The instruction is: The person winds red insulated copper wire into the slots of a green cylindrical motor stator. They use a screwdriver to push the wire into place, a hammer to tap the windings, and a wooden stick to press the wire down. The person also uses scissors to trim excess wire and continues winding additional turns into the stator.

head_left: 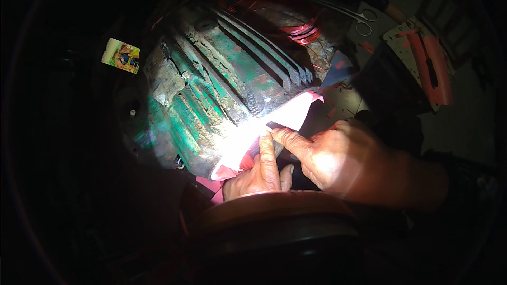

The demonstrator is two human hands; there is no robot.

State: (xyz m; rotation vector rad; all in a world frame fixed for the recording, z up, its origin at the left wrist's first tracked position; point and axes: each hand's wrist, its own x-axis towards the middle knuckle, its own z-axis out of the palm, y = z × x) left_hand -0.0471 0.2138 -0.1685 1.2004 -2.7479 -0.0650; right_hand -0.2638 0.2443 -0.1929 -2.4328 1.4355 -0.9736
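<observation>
A green finned motor housing, caked with grime, lies tilted in front of me. Pink-white insulating paper sticks out of its near end, partly washed out by glare. My left hand is below that end, index finger stretched up to the paper's edge and thumb apart; its lower part is hidden. From the right, my right hand reaches in with its index fingertip almost touching the left one. A small dark piece shows at this fingertip, too small to name. The other right fingers are curled under.
A dark rounded rim stands at the bottom, in front of my hands. Behind the housing lie a coil of red wire and scissors-like forceps. A dark slim tool rests on red sheet material at right. A colourful card lies left.
</observation>
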